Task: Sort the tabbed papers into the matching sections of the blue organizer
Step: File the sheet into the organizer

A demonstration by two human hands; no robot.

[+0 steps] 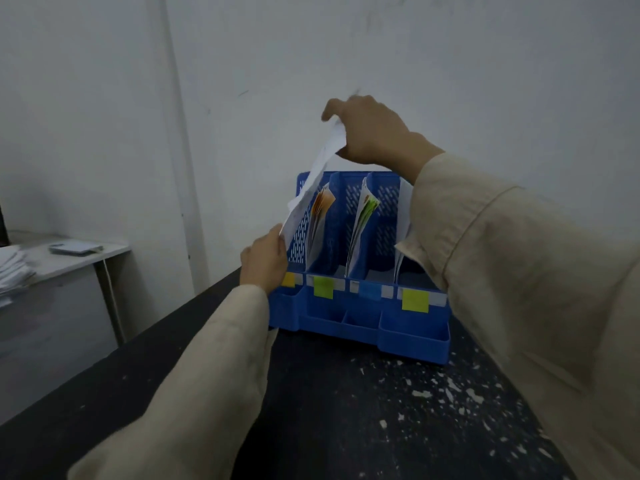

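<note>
The right hand (370, 129) pinches the top of a white paper sheet (313, 183); the left hand (265, 263) grips its lower edge. The sheet hangs tilted over the leftmost section of the blue perforated plastic organizer (360, 317) on the black speckled table (346, 410).

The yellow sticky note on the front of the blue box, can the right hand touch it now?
Probably not right away: the right hand is up high gripping the paper. The yellow sticky note itself sits uncovered.

The right hand (372, 131) was raised, fingers pinched closed; the left hand (265, 263) sat lower, fingers curled; both arms extended forward.
</note>
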